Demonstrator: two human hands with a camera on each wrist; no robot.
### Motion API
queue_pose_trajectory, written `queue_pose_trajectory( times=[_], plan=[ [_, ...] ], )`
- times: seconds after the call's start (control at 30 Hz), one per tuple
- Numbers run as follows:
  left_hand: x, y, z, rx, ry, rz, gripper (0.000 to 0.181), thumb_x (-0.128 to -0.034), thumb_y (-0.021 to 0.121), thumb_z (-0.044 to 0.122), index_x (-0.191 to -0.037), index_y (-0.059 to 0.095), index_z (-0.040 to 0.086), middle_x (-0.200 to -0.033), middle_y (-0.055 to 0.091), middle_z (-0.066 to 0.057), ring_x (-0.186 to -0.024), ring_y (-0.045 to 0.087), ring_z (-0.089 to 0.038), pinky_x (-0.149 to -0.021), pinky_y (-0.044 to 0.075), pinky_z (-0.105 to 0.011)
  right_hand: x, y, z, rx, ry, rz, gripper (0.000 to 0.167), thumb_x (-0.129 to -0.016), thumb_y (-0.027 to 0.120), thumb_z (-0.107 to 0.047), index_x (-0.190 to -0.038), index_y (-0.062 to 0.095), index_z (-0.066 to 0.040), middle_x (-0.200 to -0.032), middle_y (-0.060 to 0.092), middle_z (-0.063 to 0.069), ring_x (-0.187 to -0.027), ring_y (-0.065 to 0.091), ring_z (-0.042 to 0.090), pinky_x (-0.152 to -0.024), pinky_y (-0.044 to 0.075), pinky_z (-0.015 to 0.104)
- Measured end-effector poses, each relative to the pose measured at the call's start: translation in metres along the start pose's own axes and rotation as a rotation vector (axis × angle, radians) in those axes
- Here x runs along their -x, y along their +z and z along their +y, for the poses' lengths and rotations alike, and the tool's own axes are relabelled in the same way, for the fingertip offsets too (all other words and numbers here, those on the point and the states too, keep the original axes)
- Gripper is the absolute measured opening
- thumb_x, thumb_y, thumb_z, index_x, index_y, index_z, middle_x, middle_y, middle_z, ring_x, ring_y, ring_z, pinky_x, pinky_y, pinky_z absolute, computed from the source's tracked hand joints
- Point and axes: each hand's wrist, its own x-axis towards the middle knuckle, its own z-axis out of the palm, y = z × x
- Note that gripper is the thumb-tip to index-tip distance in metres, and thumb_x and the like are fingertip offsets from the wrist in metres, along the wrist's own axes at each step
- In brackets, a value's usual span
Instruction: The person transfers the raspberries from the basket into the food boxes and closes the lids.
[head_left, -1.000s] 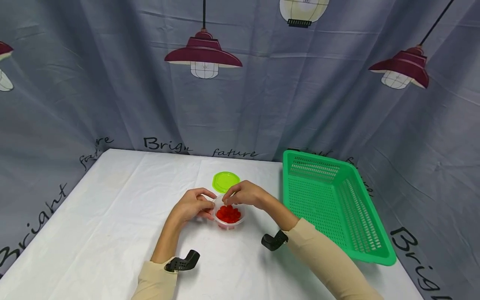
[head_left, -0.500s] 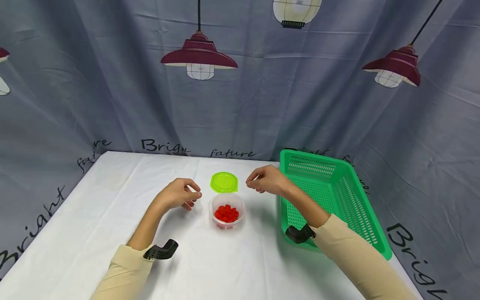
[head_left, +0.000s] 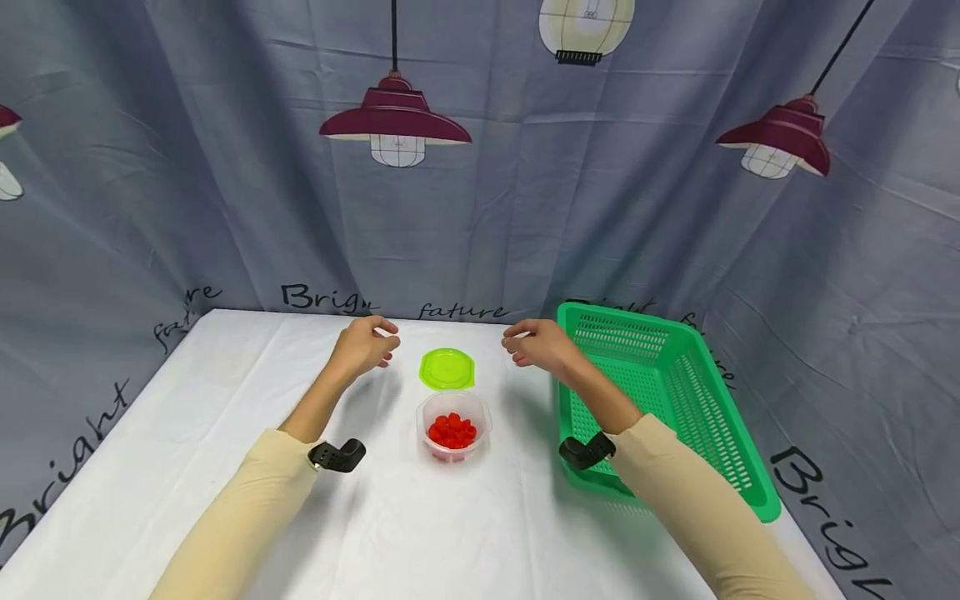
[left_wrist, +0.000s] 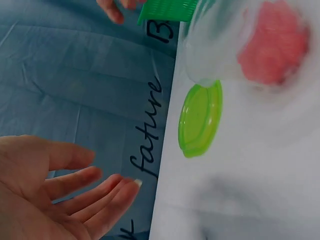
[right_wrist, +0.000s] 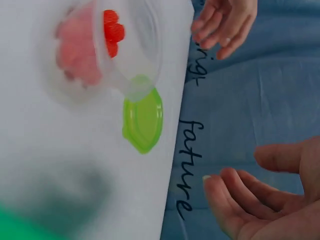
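Note:
A clear plastic tub (head_left: 450,402) stands on the table with several small red pieces (head_left: 452,431) lying in its bottom. Just behind it lies a bright green lid (head_left: 447,368), flat on the cloth. My left hand (head_left: 365,343) hovers to the left of the lid, its fingers loosely bent and holding nothing. To the lid's right hovers my right hand (head_left: 538,342), likewise with nothing in it. Both wrist views show relaxed fingers, with thumb apart from them; the tub (left_wrist: 215,45) and lid (right_wrist: 143,122) are touched by neither hand.
A green perforated basket (head_left: 761,475) stands on the right side of the table, partly under my right forearm. White cloth (head_left: 442,533) covers the table. Behind it hangs a grey-blue curtain (head_left: 517,225) with printed lamps and lettering.
My hands have left the tub, where the left held its side and the right was over its rim. They have parted and moved back to either side of the lid.

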Motion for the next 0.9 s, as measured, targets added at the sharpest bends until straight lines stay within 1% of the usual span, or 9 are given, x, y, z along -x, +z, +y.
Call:
queue_pose_trajectory(
  times=[0.1,0.23,0.3,0.4,0.47,0.53,0.63,0.77,0.9],
  plan=[
    [-0.01,0.004,0.009,0.051,-0.034,-0.023,0.034,-0.0983,0.058,0.017,-0.13,0.063,0.004,-0.12,0.07,-0.022,-0.095,0.074,-0.032,-0.082,0.063,-0.037,-0.013,0.007,-0.005,-0.108,0.041,0.007,0.039,-0.102,0.059,-0.021,-0.133,0.06,0.001,-0.13,0.063,0.024,-0.099,0.068,0.027,-0.1,0.058,0.04],
    [-0.024,0.011,0.015,0.134,-0.11,-0.144,0.04,-0.1004,0.057,0.015,-0.137,0.058,-0.001,-0.132,0.062,-0.027,-0.116,0.066,-0.039,-0.084,0.063,-0.032,-0.03,0.019,-0.007,-0.172,0.119,-0.012,0.042,-0.104,0.054,-0.02,-0.138,0.053,0.006,-0.132,0.06,0.025,-0.102,0.064,0.029,-0.106,0.054,0.042],
    [-0.029,0.015,0.014,0.166,-0.156,-0.195,0.043,-0.1001,0.057,0.013,-0.139,0.056,-0.004,-0.134,0.06,-0.027,-0.115,0.066,-0.037,-0.083,0.063,-0.03,-0.038,0.026,-0.004,-0.172,0.161,-0.031,0.044,-0.104,0.052,-0.018,-0.14,0.05,0.006,-0.134,0.059,0.024,-0.107,0.063,0.031,-0.106,0.054,0.041],
    [-0.035,0.023,0.009,0.193,-0.218,-0.241,0.041,-0.0998,0.055,0.012,-0.136,0.057,-0.006,-0.128,0.061,-0.026,-0.102,0.069,-0.029,-0.081,0.063,-0.028,-0.048,0.038,0.003,-0.194,0.234,-0.044,0.044,-0.104,0.052,-0.017,-0.142,0.049,0.005,-0.135,0.059,0.023,-0.115,0.062,0.033,-0.105,0.054,0.039],
    [-0.037,0.028,0.004,0.221,-0.261,-0.249,0.039,-0.0996,0.055,0.011,-0.134,0.057,-0.008,-0.123,0.062,-0.024,-0.093,0.068,-0.023,-0.082,0.063,-0.029,-0.052,0.045,0.007,-0.255,0.281,-0.059,0.046,-0.104,0.053,-0.016,-0.144,0.048,0.004,-0.138,0.058,0.023,-0.121,0.061,0.034,-0.107,0.053,0.038],
    [-0.039,0.033,-0.001,0.248,-0.302,-0.25,0.039,-0.1005,0.055,0.012,-0.133,0.055,-0.008,-0.122,0.061,-0.023,-0.092,0.067,-0.022,-0.085,0.063,-0.03,-0.056,0.052,0.01,-0.327,0.322,-0.085,0.048,-0.104,0.053,-0.015,-0.147,0.045,0.003,-0.142,0.056,0.023,-0.124,0.059,0.034,-0.109,0.051,0.037],
    [-0.041,0.039,-0.008,0.308,-0.351,-0.251,0.042,-0.1011,0.056,0.013,-0.137,0.05,-0.008,-0.128,0.06,-0.025,-0.1,0.067,-0.026,-0.094,0.06,-0.034,-0.06,0.06,0.011,-0.399,0.358,-0.112,0.051,-0.103,0.053,-0.015,-0.15,0.041,0.002,-0.146,0.052,0.024,-0.126,0.056,0.034,-0.112,0.049,0.038],
    [-0.044,0.045,-0.014,0.383,-0.367,-0.261,0.046,-0.1024,0.054,0.014,-0.142,0.047,-0.009,-0.136,0.058,-0.027,-0.109,0.067,-0.029,-0.1,0.057,-0.036,-0.064,0.067,0.015,-0.417,0.381,-0.106,0.053,-0.103,0.052,-0.013,-0.151,0.037,0.003,-0.145,0.051,0.024,-0.12,0.057,0.033,-0.112,0.049,0.038],
    [-0.046,0.05,-0.017,0.41,-0.375,-0.252,0.046,-0.103,0.054,0.015,-0.142,0.048,-0.009,-0.136,0.06,-0.026,-0.105,0.068,-0.027,-0.098,0.058,-0.035,-0.066,0.072,0.02,-0.439,0.403,-0.098,0.052,-0.102,0.052,-0.011,-0.15,0.037,0.003,-0.141,0.053,0.024,-0.109,0.059,0.03,-0.108,0.052,0.037]
  ],
)
